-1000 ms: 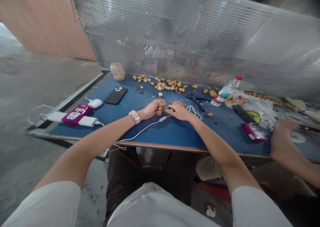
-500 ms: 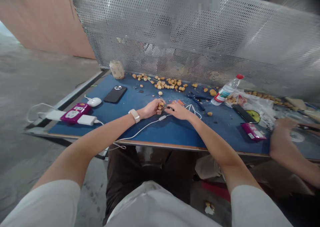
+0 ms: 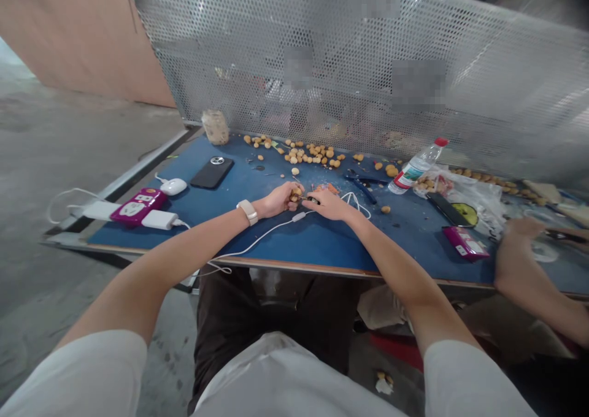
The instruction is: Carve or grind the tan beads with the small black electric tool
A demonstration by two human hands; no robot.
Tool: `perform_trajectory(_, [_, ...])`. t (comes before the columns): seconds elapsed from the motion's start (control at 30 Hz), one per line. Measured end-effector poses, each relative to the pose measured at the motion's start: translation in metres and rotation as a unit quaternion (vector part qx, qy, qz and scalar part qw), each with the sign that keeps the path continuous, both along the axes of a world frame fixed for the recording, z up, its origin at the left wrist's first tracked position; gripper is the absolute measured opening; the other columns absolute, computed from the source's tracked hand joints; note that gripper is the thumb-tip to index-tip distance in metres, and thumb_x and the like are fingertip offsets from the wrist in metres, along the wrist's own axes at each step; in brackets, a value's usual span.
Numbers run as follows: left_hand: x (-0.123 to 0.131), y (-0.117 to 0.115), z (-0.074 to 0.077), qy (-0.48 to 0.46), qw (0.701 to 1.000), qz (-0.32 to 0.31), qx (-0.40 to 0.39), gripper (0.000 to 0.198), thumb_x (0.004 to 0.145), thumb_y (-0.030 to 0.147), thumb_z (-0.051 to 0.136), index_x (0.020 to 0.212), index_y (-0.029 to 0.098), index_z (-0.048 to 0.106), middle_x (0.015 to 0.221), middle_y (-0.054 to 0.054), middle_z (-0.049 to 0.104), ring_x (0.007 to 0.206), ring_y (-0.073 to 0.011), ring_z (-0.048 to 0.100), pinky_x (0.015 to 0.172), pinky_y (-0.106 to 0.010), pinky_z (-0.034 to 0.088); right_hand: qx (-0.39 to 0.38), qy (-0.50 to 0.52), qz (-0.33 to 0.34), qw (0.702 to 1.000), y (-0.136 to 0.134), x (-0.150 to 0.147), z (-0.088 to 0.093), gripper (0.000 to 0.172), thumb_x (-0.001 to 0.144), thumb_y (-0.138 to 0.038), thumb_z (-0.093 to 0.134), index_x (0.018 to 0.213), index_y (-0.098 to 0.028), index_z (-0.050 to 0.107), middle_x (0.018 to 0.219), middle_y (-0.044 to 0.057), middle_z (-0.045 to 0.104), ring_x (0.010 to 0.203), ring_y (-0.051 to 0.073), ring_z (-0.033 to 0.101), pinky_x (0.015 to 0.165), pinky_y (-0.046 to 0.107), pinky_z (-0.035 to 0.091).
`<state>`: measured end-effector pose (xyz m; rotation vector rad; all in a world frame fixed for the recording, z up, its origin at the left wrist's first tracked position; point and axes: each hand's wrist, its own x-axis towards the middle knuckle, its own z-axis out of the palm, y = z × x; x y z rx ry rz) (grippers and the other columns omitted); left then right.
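Note:
Both hands meet at the middle of the blue table point(image 3: 285, 239). My left hand point(image 3: 281, 198), with a pale watch on the wrist, is closed around a small yellow-brown round piece point(image 3: 296, 192). My right hand point(image 3: 327, 204) is closed on a small dark tool point(image 3: 313, 200) whose tip touches that piece. A scatter of several similar yellow-brown pieces point(image 3: 309, 154) lies farther back near the mesh screen. A white cable point(image 3: 271, 233) runs under my wrists.
A black phone point(image 3: 212, 172), white mouse point(image 3: 173, 186), pink box point(image 3: 136, 206) and white charger point(image 3: 159, 219) lie left. Blue pliers point(image 3: 363, 184), a water bottle point(image 3: 416, 165), plastic bags point(image 3: 473, 196) and another pink box point(image 3: 465, 243) lie right. Another person's hand point(image 3: 519, 251) works at far right. A perforated metal screen point(image 3: 368, 67) stands behind.
Almost nothing differs. My hands stay together on the small piece; the view has shifted slightly. The other person's hand at right has moved a little.

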<state>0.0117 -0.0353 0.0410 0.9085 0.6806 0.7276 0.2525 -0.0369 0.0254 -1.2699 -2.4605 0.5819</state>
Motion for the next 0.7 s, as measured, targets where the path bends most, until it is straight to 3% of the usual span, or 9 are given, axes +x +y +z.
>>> perform_trajectory(0.23, [-0.0001,-0.0002,0.0005,0.005,1.0,0.005,0.0,0.024,0.105,0.014,0.051,0.087,0.018,0.066,0.072,0.0,0.051,0.051,-0.0108,0.035,0.049,-0.019,0.04,0.001,-0.004,-0.001,1.0,-0.0022,-0.0016,0.0027,0.05,0.119,-0.063,0.058,0.095,-0.021,0.068,0.092,0.008,0.075,0.086,0.024,0.064,0.081,0.035,0.04])
perform_trajectory(0.43, [-0.0003,-0.002,0.0028,0.004,1.0,0.002,-0.002,0.026,0.107,0.014,0.049,0.088,0.018,0.066,0.073,0.0,0.052,0.05,-0.0099,0.036,0.049,-0.018,0.04,-0.004,-0.007,-0.012,1.0,-0.0011,-0.0002,0.0003,0.055,0.12,-0.068,0.057,0.09,-0.022,0.065,0.081,0.003,0.066,0.08,0.021,0.059,0.078,0.036,0.037])
perform_trajectory(0.7, [-0.0002,-0.0014,0.0011,0.005,1.0,0.003,-0.013,0.022,0.107,0.016,0.052,0.088,0.019,0.065,0.071,0.001,0.05,0.049,-0.01,0.036,0.048,-0.018,0.04,-0.006,-0.008,-0.006,1.0,-0.0015,-0.0028,0.002,0.052,0.119,-0.065,0.058,0.088,-0.023,0.062,0.084,0.004,0.068,0.08,0.022,0.06,0.079,0.036,0.037])
